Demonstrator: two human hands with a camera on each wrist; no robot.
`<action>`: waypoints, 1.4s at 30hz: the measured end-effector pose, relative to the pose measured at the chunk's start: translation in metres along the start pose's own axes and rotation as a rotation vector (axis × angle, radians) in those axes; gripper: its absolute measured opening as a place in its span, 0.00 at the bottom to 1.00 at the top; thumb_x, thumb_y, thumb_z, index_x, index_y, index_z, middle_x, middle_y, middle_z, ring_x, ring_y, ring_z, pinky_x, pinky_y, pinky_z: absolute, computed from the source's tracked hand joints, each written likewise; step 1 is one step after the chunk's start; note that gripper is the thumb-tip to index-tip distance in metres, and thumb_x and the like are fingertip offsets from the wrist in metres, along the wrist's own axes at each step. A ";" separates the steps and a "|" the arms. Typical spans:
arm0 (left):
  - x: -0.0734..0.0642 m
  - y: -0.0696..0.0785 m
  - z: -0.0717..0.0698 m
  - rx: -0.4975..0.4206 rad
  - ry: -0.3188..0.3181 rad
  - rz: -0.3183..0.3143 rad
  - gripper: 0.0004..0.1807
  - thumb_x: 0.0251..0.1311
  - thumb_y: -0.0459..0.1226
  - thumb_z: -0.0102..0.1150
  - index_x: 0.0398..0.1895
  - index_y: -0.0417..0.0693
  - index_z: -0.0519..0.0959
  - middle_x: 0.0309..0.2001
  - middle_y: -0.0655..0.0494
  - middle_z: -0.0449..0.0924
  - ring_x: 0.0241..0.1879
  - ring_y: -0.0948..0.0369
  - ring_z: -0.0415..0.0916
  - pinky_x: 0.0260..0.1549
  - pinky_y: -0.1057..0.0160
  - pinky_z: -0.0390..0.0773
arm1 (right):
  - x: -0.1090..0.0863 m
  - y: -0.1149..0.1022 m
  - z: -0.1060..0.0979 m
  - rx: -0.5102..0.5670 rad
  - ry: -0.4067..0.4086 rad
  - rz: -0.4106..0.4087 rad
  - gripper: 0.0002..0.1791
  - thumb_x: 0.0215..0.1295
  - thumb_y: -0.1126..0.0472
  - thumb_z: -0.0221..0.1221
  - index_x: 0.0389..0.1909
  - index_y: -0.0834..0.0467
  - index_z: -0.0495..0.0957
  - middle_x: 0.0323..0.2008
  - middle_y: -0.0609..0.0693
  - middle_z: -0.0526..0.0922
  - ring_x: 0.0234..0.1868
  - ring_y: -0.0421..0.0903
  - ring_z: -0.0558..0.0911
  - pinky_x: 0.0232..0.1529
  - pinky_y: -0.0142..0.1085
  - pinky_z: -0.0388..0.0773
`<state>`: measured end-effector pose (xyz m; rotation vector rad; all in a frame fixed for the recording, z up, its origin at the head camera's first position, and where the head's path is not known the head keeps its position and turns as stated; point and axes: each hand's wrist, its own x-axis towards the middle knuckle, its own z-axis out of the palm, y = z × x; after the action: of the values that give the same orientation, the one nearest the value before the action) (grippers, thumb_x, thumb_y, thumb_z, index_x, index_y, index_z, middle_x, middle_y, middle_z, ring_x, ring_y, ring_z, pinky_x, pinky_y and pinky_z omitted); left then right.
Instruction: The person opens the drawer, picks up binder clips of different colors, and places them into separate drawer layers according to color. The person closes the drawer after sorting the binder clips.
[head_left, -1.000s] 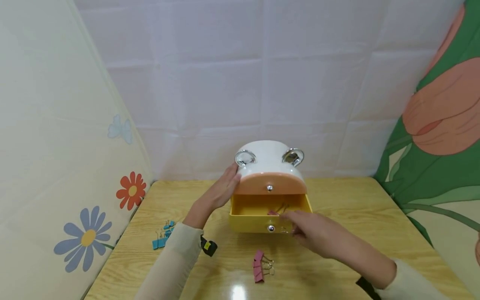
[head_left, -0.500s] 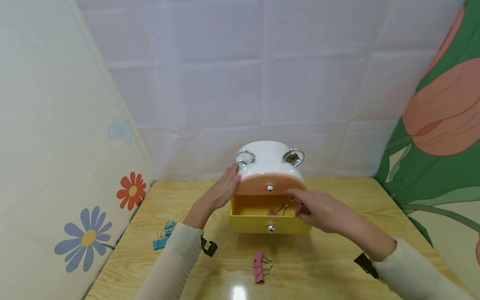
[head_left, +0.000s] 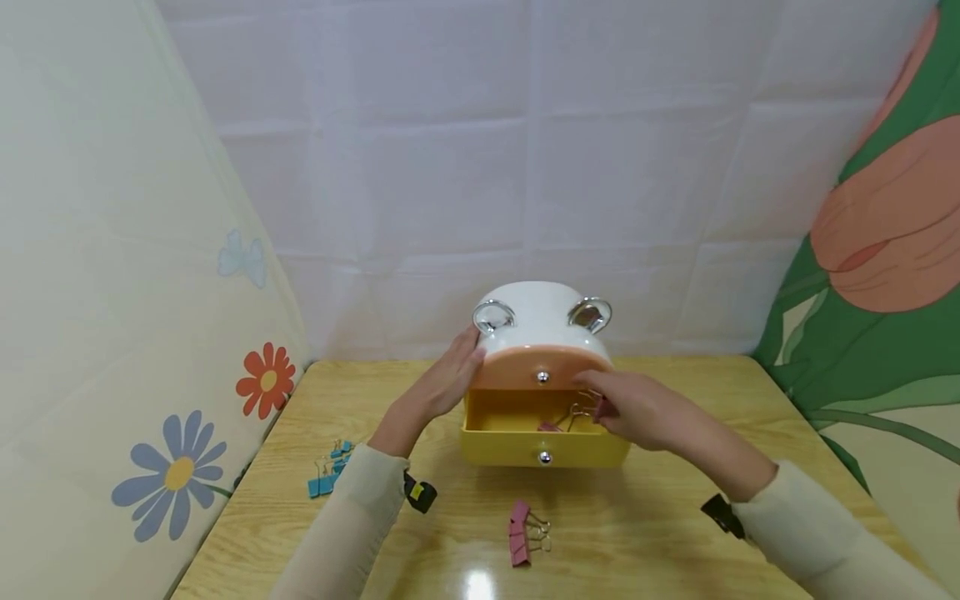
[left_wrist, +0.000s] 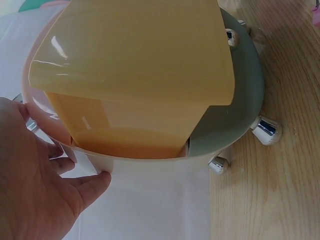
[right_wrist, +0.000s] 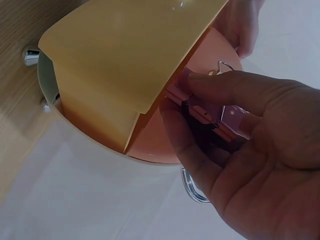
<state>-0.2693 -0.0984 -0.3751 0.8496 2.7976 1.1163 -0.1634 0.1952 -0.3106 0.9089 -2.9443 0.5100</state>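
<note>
The right hand (head_left: pixel 637 408) pinches at least three pink metal binder clips (right_wrist: pixel 202 114) in a slanting row at the yellow plastic drawer's (head_left: pixel 502 450) right end, wire handles pointing left. The left hand (head_left: pixel 442 379), fingers extended, touches the rounded white cabinet (head_left: pixel 534 321). One pink row (head_left: pixel 519 535) on the table (head_left: pixel 645 533) runs lengthwise toward the person.
</note>
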 end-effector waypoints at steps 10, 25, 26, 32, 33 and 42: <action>0.002 0.001 0.000 0.017 0.002 -0.005 0.38 0.78 0.59 0.21 0.83 0.54 0.34 0.82 0.51 0.40 0.80 0.55 0.41 0.77 0.51 0.46 | 0.006 0.005 0.005 0.007 -0.026 -0.020 0.29 0.54 0.78 0.63 0.59 0.62 0.76 0.38 0.49 0.84 0.36 0.41 0.83 0.36 0.35 0.81; 0.002 0.006 0.000 0.023 0.003 0.005 0.36 0.79 0.55 0.21 0.83 0.52 0.34 0.82 0.50 0.40 0.80 0.56 0.40 0.77 0.53 0.46 | 0.008 0.005 0.013 -0.103 0.058 -0.070 0.24 0.55 0.73 0.66 0.56 0.66 0.79 0.49 0.60 0.84 0.50 0.59 0.83 0.51 0.52 0.82; 0.002 0.006 0.000 0.022 0.004 0.004 0.36 0.79 0.55 0.21 0.83 0.52 0.35 0.82 0.50 0.40 0.80 0.56 0.40 0.77 0.53 0.46 | 0.008 0.004 0.013 -0.104 0.059 -0.068 0.23 0.55 0.73 0.66 0.55 0.66 0.80 0.49 0.60 0.84 0.50 0.59 0.83 0.52 0.52 0.82; 0.001 0.005 -0.001 0.015 0.004 -0.004 0.36 0.79 0.55 0.22 0.83 0.52 0.35 0.82 0.51 0.40 0.80 0.56 0.40 0.77 0.53 0.46 | 0.007 -0.001 0.012 -0.101 0.053 -0.052 0.18 0.57 0.72 0.67 0.50 0.65 0.82 0.46 0.57 0.85 0.48 0.56 0.84 0.50 0.50 0.82; 0.001 0.005 -0.001 0.014 0.004 -0.004 0.36 0.79 0.55 0.22 0.83 0.52 0.35 0.82 0.51 0.40 0.80 0.56 0.40 0.77 0.53 0.46 | 0.007 -0.001 0.012 -0.099 0.053 -0.050 0.18 0.57 0.72 0.67 0.50 0.65 0.82 0.46 0.57 0.85 0.47 0.56 0.84 0.49 0.50 0.82; -0.001 0.002 0.000 0.007 0.007 0.014 0.36 0.80 0.54 0.23 0.83 0.52 0.34 0.82 0.50 0.40 0.80 0.56 0.41 0.77 0.53 0.46 | 0.006 -0.006 0.011 -0.089 0.053 -0.041 0.17 0.59 0.69 0.67 0.50 0.63 0.82 0.46 0.55 0.85 0.47 0.53 0.84 0.49 0.49 0.83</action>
<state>-0.2676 -0.0978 -0.3739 0.8696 2.8066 1.1145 -0.1640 0.1836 -0.3187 0.9284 -2.8687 0.3915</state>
